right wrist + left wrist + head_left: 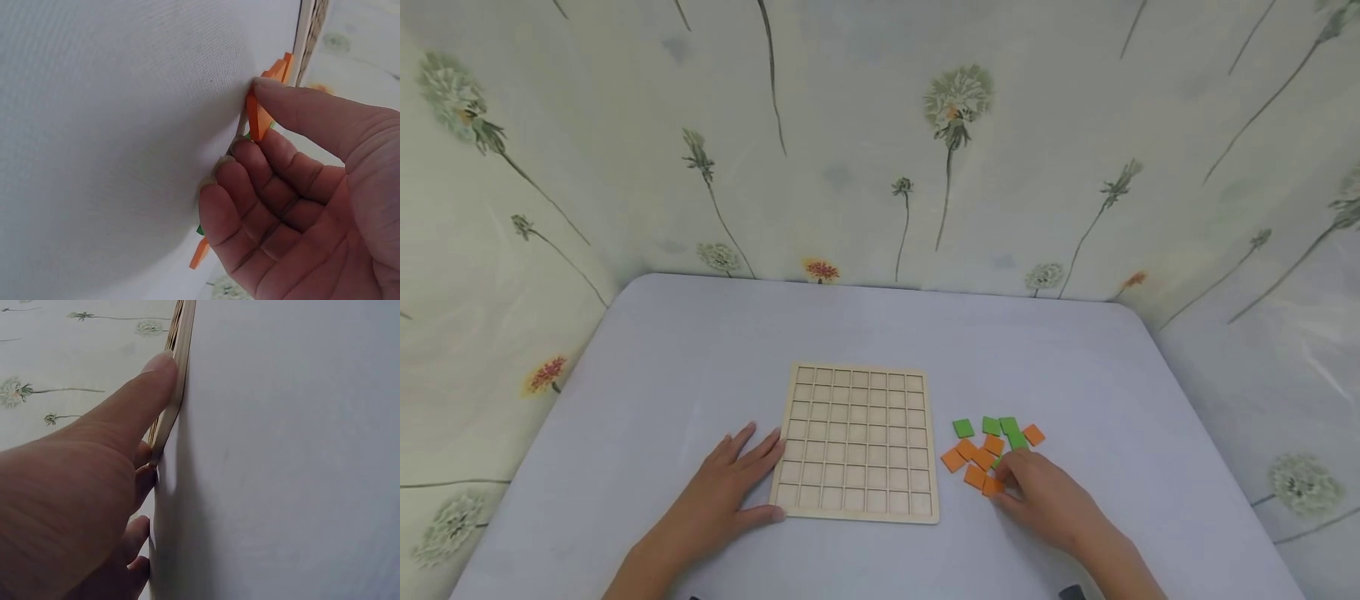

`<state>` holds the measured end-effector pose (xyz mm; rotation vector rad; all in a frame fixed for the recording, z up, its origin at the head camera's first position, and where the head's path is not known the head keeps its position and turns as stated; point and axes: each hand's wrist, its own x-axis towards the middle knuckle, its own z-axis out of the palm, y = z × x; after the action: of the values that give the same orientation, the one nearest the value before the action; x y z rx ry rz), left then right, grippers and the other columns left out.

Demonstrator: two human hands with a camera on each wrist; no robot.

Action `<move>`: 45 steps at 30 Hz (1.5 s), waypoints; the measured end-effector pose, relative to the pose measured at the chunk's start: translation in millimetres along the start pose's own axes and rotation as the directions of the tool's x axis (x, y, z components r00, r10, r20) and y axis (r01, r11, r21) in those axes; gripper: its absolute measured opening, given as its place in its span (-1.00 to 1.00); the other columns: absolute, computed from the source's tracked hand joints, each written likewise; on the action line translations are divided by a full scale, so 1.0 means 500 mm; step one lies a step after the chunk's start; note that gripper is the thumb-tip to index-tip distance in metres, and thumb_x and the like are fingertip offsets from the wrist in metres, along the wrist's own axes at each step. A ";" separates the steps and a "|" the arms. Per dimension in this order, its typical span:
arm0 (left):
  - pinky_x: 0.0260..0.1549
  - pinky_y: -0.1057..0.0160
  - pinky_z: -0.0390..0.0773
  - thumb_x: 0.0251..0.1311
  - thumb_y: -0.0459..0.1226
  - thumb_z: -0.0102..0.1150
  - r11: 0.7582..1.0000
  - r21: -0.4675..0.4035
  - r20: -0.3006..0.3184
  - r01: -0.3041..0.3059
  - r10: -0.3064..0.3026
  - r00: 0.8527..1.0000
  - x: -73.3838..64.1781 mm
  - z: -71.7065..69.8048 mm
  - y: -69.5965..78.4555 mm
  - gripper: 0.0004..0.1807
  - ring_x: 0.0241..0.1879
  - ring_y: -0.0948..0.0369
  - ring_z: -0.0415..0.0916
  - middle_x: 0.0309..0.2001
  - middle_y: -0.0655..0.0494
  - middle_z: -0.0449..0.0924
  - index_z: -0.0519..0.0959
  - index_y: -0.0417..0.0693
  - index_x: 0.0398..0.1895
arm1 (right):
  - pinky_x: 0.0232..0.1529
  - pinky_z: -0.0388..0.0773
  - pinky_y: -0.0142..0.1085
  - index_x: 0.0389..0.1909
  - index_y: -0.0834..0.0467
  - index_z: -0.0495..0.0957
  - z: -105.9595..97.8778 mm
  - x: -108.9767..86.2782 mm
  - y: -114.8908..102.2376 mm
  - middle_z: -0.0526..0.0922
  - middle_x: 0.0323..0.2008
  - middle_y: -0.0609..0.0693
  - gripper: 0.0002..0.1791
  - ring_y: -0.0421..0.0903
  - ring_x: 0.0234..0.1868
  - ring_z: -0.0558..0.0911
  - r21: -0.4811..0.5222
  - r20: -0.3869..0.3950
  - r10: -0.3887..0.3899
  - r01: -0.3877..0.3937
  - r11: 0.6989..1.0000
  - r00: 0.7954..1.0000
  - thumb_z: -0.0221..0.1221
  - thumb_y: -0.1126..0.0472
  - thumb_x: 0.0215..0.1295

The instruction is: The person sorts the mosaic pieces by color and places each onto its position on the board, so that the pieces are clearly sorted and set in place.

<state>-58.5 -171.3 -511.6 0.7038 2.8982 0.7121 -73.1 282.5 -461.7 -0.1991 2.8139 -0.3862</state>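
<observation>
the scene is enclosed behind and at both sides by a pale, creased backdrop (865,125), on which green dandelion heads, long thin stems and a few small red-and-orange blooms are printed; whether it is cloth or paper cannot be told. a faint sheen is caught on its right side. against it is set a white table (1052,358) with rounded far corners, tinged bluish-grey by the light; in the right wrist view a fine grain is shown on its surface, and soft shadows are cast there beside the board and by the right hand.

near the middle of the table a square pale wooden grid board (857,414) is laid flat, divided by thin ridges into seven rows of seven cells. its left edge is touched by the left hand (722,492), whose fingers are spread wide, with the thumb laid at the near corner.

to the board's right, a loose group of orange tiles (975,477) and green tiles (963,428) is scattered, some touching, some apart. over the near side of the group the right hand (1045,500) is placed, its fingers curled and narrowed; one orange tile (253,119) is pinched by its edges between thumb and forefinger, tilted in the wrist view.
</observation>
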 end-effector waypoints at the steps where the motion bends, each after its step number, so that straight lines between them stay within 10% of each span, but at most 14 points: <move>1: 0.57 -0.20 -0.04 0.18 0.25 0.37 1.000 0.003 0.001 -0.003 0.003 1.000 -0.001 0.000 0.000 0.01 0.65 -0.07 -0.12 0.63 0.22 0.12 0.30 0.01 0.61 | -0.13 0.66 -0.18 -0.23 0.05 0.65 0.000 0.000 0.000 0.60 -0.30 -0.16 -0.74 -0.18 -0.27 0.53 0.013 0.002 0.005 -0.005 1.000 1.000 0.54 0.17 0.16; 23: 0.59 -0.13 -0.26 0.26 0.20 0.33 0.998 -0.067 -0.025 0.012 -0.013 1.000 -0.008 0.015 -0.002 -0.05 0.66 -0.04 -0.20 0.65 0.21 0.08 0.28 0.01 0.62 | -0.42 0.50 -0.36 -0.31 0.03 0.59 0.000 -0.002 -0.003 0.52 -0.47 -0.19 -0.78 -0.18 -0.39 0.47 0.128 -0.007 -0.008 0.009 0.992 1.000 0.47 0.28 0.23; 45: 0.60 0.04 -0.37 0.29 0.23 0.29 0.997 -0.080 -0.072 -0.002 -0.004 0.997 -0.013 0.025 -0.006 -0.07 0.66 -0.01 -0.20 0.63 0.33 0.08 0.27 0.06 0.63 | -0.25 0.64 -0.34 -0.26 0.01 0.63 -0.028 0.019 -0.029 0.63 -0.38 -0.24 -0.82 -0.21 -0.33 0.55 0.200 -0.021 -0.051 0.054 0.978 0.999 0.41 0.33 0.30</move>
<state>-51.9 -171.4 -524.2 0.6818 2.9139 0.8660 -85.1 270.2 -447.4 -0.2269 2.7651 -0.6824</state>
